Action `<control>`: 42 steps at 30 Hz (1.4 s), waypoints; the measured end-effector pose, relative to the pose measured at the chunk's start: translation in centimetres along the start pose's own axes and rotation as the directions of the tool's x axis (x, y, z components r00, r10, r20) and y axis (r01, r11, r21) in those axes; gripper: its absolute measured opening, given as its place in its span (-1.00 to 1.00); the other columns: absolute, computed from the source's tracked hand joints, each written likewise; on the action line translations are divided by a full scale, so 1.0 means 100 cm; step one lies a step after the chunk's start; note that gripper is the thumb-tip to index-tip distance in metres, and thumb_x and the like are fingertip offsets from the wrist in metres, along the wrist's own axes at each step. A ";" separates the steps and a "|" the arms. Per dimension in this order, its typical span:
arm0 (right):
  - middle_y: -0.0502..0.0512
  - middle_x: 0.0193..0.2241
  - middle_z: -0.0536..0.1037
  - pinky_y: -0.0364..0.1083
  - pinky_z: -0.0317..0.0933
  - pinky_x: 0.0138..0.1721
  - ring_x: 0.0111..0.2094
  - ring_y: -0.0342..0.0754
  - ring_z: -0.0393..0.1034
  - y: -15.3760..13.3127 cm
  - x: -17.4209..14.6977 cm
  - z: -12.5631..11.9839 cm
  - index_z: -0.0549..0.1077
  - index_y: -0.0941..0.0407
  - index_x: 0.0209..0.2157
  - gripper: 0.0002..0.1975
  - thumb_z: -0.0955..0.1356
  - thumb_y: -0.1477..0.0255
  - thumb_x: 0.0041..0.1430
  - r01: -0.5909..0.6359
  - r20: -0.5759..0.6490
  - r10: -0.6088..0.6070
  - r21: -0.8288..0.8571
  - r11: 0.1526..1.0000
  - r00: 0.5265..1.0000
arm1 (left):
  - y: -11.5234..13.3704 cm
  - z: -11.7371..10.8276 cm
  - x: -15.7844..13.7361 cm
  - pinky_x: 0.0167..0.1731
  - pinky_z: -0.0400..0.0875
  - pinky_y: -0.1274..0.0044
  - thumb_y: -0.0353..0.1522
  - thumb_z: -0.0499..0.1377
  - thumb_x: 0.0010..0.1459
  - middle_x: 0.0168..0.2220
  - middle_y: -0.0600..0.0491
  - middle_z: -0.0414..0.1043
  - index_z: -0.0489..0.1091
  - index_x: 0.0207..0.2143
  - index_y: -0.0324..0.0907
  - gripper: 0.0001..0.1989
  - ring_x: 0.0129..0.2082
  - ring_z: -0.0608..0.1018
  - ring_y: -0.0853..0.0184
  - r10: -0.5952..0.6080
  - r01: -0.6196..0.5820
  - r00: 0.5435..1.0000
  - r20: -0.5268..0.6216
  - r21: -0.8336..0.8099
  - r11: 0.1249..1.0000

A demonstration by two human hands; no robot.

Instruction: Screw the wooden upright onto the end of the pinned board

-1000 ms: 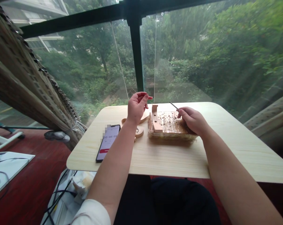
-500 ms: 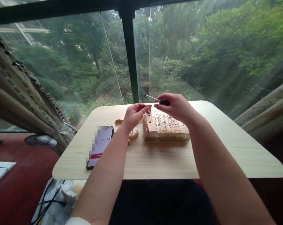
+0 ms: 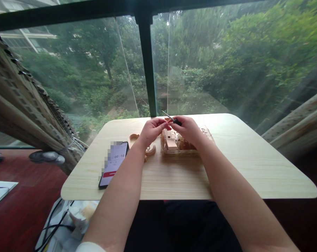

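Note:
My right hand is closed around the dark handle of a screwdriver, whose metal shaft points up and to the left. Close beside it, my left hand has its fingers pinched together; anything between them is too small to make out. The fingertips of both hands meet or nearly meet. Beneath them a wooden strip with dark round holes lies on the left end of a clear-wrapped box with brown specks on top. My hands cover the strip's far part.
Curved wooden pieces lie left of the box, partly behind my left forearm. A phone showing a timer rests at the left of the pale wooden table. Windows stand behind the table, with curtains at the sides.
My right hand, with the screwdriver, has moved left and slightly down to my left hand. My left hand stays nearly in place, still pinched.

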State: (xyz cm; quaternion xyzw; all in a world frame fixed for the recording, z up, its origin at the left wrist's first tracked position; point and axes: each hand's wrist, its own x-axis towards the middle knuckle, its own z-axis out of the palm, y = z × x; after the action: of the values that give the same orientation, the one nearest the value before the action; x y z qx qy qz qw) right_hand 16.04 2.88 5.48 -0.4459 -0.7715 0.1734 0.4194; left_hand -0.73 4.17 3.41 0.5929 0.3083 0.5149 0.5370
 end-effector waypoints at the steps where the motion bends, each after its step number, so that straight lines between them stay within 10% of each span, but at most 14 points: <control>1: 0.10 -0.47 0.58 -0.13 0.13 -0.39 -0.44 -0.08 0.36 0.001 0.001 0.001 0.57 0.18 -0.33 -0.74 0.33 0.30 0.11 -0.002 -0.001 0.002 -0.001 1.000 1.000 | -0.002 -0.001 0.000 -0.63 0.08 0.63 -0.07 0.41 -0.15 -0.50 0.02 0.54 0.47 -0.35 -0.28 -0.53 -0.68 0.23 0.60 0.004 -0.004 1.000 -0.002 0.011 1.000; 11: 0.10 -0.45 0.54 -0.12 0.09 -0.35 -0.43 -0.06 0.32 0.001 -0.001 0.003 0.51 0.13 -0.35 -0.81 0.29 0.35 0.17 -0.046 0.005 0.048 -0.197 0.979 0.999 | -0.017 -0.010 0.005 -0.51 0.14 0.57 -0.32 0.01 0.22 -0.64 0.17 0.20 0.29 -0.51 -0.16 -0.75 -0.58 0.28 0.43 0.259 -0.053 0.887 -0.382 0.473 0.880; 18: 0.07 -0.50 0.49 -0.13 0.03 -0.39 -0.45 -0.09 0.25 0.001 -0.002 0.004 0.45 0.14 -0.46 -0.78 0.29 0.32 0.18 -0.104 0.050 0.118 -0.221 0.970 0.992 | -0.020 -0.007 -0.001 -0.47 0.09 0.53 -0.22 0.10 0.15 -0.65 0.17 0.15 0.14 -0.63 -0.15 -0.65 -0.55 0.23 0.41 0.222 -0.002 0.952 -0.212 0.719 0.695; 42: 0.02 -0.55 0.44 -0.13 0.02 -0.42 -0.47 -0.11 0.23 0.004 -0.001 0.006 0.38 0.12 -0.50 -0.73 0.30 0.24 0.17 -0.171 0.070 0.182 -0.140 0.975 0.981 | -0.004 -0.004 -0.011 -0.50 0.02 0.51 -0.33 0.09 0.03 -0.61 0.11 0.26 0.20 -0.58 -0.14 -0.82 -0.56 0.25 0.38 0.039 -0.045 0.999 0.028 0.841 0.538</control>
State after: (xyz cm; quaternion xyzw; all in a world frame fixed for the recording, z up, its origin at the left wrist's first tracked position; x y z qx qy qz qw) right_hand 15.82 3.08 4.79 -0.5322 -0.7554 0.1762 0.3392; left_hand -1.34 3.36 2.65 0.7866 0.5016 0.3146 0.1752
